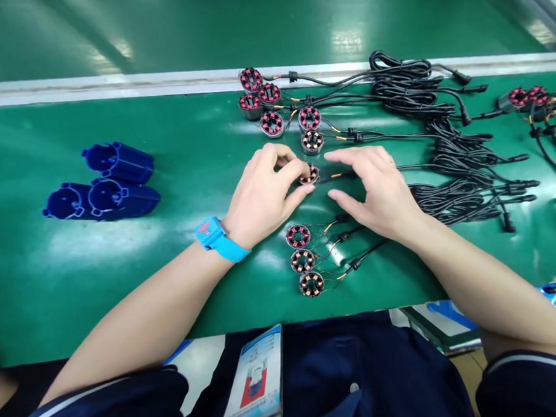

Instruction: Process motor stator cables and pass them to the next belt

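My left hand (263, 193), with a blue wristband (218, 240), pinches a small round coil stator (309, 174) between thumb and fingers on the green mat (121, 276). My right hand (376, 186) hovers just right of it over its black lead (340, 176), fingers curved and apart, holding nothing that I can see. Three more stators (303, 261) lie in a column below my hands, their wires running right. Several stators (271, 107) sit in a cluster beyond my hands.
Bundled black cables (449, 139) spread over the right side. Three blue plastic housings (105, 185) lie at the left. More stators (532, 98) sit at the far right. A metal rail (107, 87) runs across the back. A printed card (257, 384) rests at my lap.
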`<state>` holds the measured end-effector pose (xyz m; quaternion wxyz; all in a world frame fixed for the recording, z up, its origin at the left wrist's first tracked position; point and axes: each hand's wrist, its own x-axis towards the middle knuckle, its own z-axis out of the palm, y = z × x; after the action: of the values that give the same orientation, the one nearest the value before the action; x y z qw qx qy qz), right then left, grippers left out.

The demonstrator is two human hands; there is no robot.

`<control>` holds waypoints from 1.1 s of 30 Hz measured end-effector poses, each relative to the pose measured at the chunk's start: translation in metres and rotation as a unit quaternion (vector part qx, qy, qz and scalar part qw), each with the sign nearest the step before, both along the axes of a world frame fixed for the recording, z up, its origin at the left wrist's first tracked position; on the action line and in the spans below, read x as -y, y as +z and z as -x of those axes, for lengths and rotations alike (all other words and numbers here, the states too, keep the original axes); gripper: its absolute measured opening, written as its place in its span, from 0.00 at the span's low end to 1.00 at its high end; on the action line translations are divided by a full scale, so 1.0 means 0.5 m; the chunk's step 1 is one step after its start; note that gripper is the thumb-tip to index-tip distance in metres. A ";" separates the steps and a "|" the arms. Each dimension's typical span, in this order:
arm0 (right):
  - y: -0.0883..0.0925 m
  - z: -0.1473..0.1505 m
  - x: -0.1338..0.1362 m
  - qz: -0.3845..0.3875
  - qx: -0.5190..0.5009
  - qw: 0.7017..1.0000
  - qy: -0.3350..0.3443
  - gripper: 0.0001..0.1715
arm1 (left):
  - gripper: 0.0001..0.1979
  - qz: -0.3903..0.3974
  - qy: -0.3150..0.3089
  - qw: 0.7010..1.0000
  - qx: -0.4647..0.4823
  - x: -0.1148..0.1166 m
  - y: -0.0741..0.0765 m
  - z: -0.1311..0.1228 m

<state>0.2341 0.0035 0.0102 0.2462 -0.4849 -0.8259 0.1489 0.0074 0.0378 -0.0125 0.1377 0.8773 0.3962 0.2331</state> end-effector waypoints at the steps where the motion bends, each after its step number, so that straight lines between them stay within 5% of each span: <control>1: 0.000 0.001 -0.006 0.009 0.018 1.000 0.011 0.28 | 0.11 0.005 -0.009 1.000 0.008 0.002 0.002 0.000; 7: -0.009 0.011 -0.032 0.074 -0.006 0.993 0.091 0.24 | 0.08 0.038 -0.038 0.997 0.062 0.024 0.020 0.007; 16: 0.010 0.002 -0.031 0.229 -0.115 0.963 0.079 0.04 | 0.10 -0.032 -0.025 0.993 0.108 0.050 0.021 0.014; 22: 0.016 -0.001 -0.034 0.405 -0.269 0.873 0.048 0.14 | 0.13 -0.037 -0.035 0.991 0.126 0.052 0.021 0.012; 27: 0.022 0.012 -0.037 0.451 -0.344 0.824 0.009 0.12 | 0.14 -0.041 -0.041 0.990 0.130 0.053 0.018 0.009; 33: 0.015 0.013 -0.032 0.414 -0.317 0.852 0.034 0.15 | 0.08 -0.007 -0.067 0.995 0.077 0.046 0.032 0.020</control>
<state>0.2279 0.0195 0.0178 0.2661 -0.4402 -0.5804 0.6313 -0.0025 0.0150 0.0037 0.1771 0.8822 0.3232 0.2932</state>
